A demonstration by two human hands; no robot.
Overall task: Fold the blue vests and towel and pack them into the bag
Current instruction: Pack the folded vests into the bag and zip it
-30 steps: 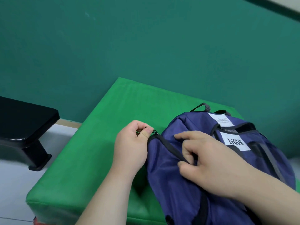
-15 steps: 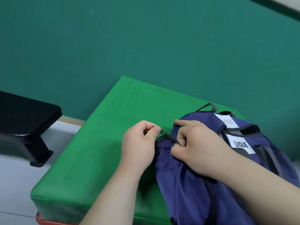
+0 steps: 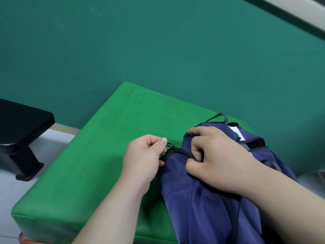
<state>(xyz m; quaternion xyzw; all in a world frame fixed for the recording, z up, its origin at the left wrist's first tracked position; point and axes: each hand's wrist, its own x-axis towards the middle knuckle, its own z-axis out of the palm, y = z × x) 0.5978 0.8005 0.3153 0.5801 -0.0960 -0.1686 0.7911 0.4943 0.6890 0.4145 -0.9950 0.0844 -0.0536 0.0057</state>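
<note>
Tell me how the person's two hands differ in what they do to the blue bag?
The left hand pinches the small zipper pull at the edge of the bag; the right hand bunches the fabric beside the zipper. The left hand sits over the green pad, the right hand on top of the bag. Both have curled fingers.

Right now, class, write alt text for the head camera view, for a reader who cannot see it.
A person's left hand pinches the zip pull of a dark blue bag while the right hand grips its fabric beside the zip. The bag lies on a green pad, with a black bench to the left.
</note>
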